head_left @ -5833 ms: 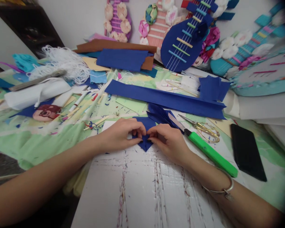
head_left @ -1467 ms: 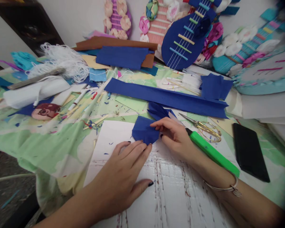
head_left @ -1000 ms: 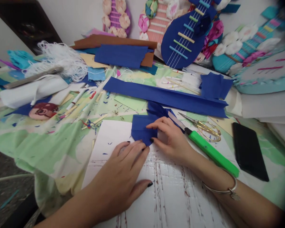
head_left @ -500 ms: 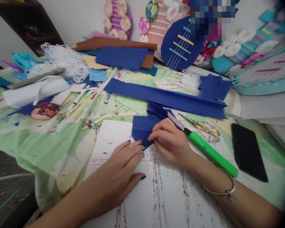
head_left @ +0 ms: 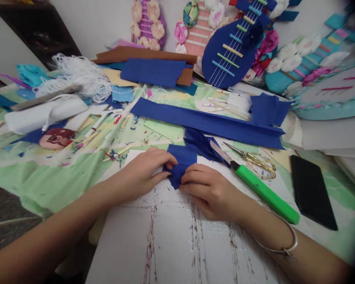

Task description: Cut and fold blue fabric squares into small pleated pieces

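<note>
A small piece of dark blue paper (head_left: 182,156) lies on the scored white board (head_left: 171,240), its near end narrowed to a folded point. My left hand (head_left: 149,169) pinches its left edge between thumb and fingers. On the other side, my right hand (head_left: 210,187) has its fingers closed at the right edge close to the point; the thumb is mostly hidden under them. Just behind the piece rests a bunch of gathered blue paper (head_left: 201,144). To the right lie a green-handled utility knife (head_left: 266,193) with its blade out and gold-handled scissors (head_left: 256,161).
A black phone (head_left: 312,191) lies at the far right. Behind the hands stretches a long blue folded strip (head_left: 207,122). White cord (head_left: 79,79) and a white roll (head_left: 45,112) sit at the left. Decorated paper instruments, one a blue lute (head_left: 227,55), lean along the wall.
My left hand, which lay flat at the near edge of the blue paper, has moved up and now pinches its left side. The right hand has shifted slightly nearer; the paper's end is folded narrower.
</note>
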`<state>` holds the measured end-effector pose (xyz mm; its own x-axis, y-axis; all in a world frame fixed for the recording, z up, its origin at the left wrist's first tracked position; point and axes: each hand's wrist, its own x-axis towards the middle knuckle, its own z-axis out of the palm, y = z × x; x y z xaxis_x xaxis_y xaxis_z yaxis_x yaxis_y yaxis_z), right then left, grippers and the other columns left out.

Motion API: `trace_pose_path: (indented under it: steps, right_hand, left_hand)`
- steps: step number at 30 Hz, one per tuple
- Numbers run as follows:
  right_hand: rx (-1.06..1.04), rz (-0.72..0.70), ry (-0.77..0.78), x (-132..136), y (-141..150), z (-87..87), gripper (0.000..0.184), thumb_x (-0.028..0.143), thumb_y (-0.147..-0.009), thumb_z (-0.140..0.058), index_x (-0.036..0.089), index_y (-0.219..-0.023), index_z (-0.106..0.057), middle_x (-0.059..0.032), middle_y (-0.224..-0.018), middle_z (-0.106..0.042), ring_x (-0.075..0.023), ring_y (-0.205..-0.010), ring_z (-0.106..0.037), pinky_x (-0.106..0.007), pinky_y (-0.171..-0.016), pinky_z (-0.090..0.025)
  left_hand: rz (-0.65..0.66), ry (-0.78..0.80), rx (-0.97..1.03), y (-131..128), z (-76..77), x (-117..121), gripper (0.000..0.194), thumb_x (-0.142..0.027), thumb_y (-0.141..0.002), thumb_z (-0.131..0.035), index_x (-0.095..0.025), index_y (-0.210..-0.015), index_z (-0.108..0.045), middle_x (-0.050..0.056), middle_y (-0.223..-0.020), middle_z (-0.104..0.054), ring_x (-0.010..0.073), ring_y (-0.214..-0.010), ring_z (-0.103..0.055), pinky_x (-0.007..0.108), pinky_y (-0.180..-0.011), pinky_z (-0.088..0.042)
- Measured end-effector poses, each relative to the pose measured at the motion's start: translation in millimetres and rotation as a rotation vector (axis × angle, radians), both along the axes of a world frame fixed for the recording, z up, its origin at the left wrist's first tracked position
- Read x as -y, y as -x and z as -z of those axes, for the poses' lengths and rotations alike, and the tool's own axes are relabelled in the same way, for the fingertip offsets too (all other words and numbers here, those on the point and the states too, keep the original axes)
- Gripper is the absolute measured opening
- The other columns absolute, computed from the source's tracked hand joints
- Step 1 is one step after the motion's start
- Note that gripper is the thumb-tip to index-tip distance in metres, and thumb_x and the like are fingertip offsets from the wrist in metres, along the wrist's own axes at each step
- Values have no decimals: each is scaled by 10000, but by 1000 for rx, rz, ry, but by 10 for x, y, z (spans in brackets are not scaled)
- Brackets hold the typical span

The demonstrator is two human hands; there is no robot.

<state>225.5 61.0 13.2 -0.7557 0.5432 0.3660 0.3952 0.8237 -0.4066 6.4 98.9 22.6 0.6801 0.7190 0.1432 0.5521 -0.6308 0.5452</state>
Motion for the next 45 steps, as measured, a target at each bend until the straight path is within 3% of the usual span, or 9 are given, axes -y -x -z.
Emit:
trace_pose_path:
  steps: [9, 21, 35, 40, 45]
  right_hand:
    - [-7, -11, -68, -1, 11, -7, 226, 69, -818, -472, 117, -901, -676, -112, -886, -673, -214, -866, -584, -387, -730, -502]
    - [8, -26, -72, 6, 9, -16, 207, 47, -781, -495, 113, -846, -680, -124, -921, -656, -223, -890, -574, -393, -738, -484]
    - [15, -42, -60, -12, -10, -19, 199, 64, -818, -496, 123, -897, -669, -100, -864, -648, -206, -869, -576, -388, -744, -480]
    - [33, -52, -55, -10, -11, -24, 209, 66, -818, -491, 131, -913, -665, -101, -872, -646, -207, -876, -576, -390, -749, -477]
    - [44, -47, -43, -11, -13, -30, 215, 62, -806, -495, 133, -907, -671, -100, -886, -645, -205, -870, -568, -394, -752, -475]
  left_hand:
    - [0, 157, 39, 6, 19, -84, 141, -146, -835, -530, -211, -932, -609, -18, -832, -628, 142, -827, -559, 256, -749, -406]
    - [-13, 109, 74, -21, 58, -80, 120, -142, -810, -556, -192, -904, -611, -17, -792, -627, 142, -810, -558, 259, -736, -404]
    - [-14, 159, 65, -7, 46, -95, 122, -155, -809, -585, -196, -920, -615, -21, -787, -630, 143, -809, -562, 265, -741, -406]
    - [30, 142, 108, -9, 43, -100, 57, -150, -827, -571, -191, -842, -607, -18, -833, -637, 134, -815, -552, 259, -747, -407]
    - [84, 86, 113, -7, 37, -86, 117, -127, -832, -547, -195, -796, -635, -16, -807, -647, 137, -823, -554, 272, -787, -405]
